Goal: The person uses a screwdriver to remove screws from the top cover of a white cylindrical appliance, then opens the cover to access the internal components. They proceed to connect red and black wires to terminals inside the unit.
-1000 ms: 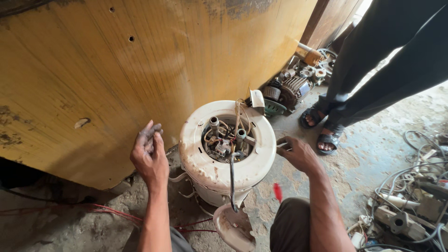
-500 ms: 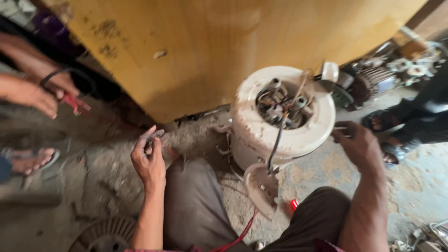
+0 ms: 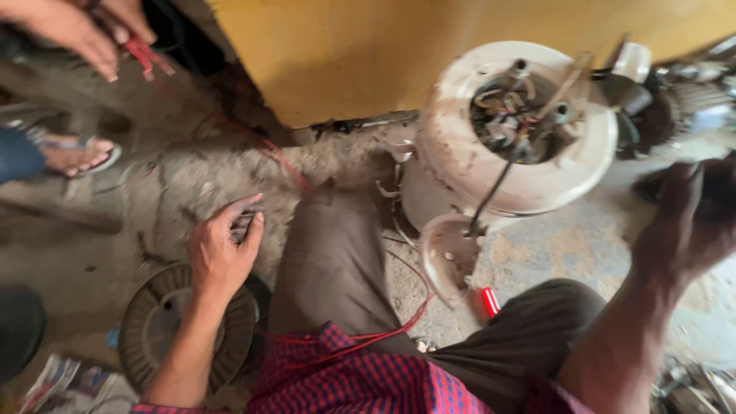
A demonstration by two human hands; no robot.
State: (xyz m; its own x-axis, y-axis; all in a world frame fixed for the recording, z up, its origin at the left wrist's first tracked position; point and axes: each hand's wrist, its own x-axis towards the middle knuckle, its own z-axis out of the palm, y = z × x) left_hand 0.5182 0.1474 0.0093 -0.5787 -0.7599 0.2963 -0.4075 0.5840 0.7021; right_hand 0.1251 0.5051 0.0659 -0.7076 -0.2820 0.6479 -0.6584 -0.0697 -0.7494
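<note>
My left hand (image 3: 222,249) hovers over the dusty ground beside my left knee, its fingers pinched on a small dark metal part (image 3: 244,224). My right hand (image 3: 686,222) is blurred at the right edge, fingers spread, just right of a round white motor housing (image 3: 460,165) with wires and terminals in its open top (image 3: 514,107). A black cable drops from the housing to a white cap (image 3: 447,257) lying below it. I cannot tell whether the right hand holds anything.
A yellow wooden panel (image 3: 429,46) stands behind the housing. A dark round wire spool (image 3: 157,326) lies under my left forearm. Another person's hand (image 3: 73,31) holds red wire at the top left, a sandalled foot (image 3: 77,153) below it. More motor parts (image 3: 682,103) sit at right.
The view has swung left and down. My left hand has dropped from beside the housing towards the spool, still pinching the small part. My right hand has come off the housing's right side.
</note>
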